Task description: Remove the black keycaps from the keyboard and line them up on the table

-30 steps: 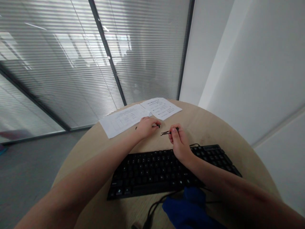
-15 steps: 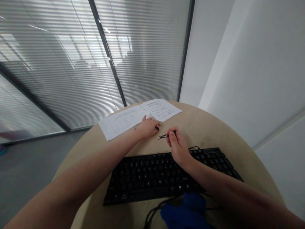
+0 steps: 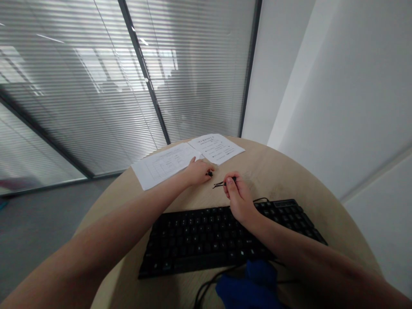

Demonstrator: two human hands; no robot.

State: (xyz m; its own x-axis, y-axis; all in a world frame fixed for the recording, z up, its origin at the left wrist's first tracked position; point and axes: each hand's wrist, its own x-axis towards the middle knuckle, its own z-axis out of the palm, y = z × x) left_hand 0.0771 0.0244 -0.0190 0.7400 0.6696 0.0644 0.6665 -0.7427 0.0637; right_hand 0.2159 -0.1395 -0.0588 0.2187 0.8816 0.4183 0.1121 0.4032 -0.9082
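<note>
My left hand [image 3: 200,172] is beyond the keyboard, by the edge of the papers. Its thumb and fingertips are closed on a small black keycap [image 3: 210,174], partly covered by the fingers. Over the keyboard's far edge, my right hand [image 3: 237,193] is wrapped round the dark handle of a keycap puller [image 3: 219,184]. The puller's two thin prongs point left, toward the left hand, and grip nothing. Below both hands lies a black keyboard [image 3: 196,240]; my right wrist and forearm cover part of its right side.
Printed sheets [image 3: 167,163] lie at the far side of the round wooden table [image 3: 273,167]. A blue cloth [image 3: 247,287] and a black cable [image 3: 206,285] are at the near edge. Glass with blinds [image 3: 206,86] and a white wall [image 3: 354,107] stand behind.
My left hand has shifted slightly left, and the black piece in its fingers has turned a little. My right hand keeps its grip on the puller, almost unmoved.
</note>
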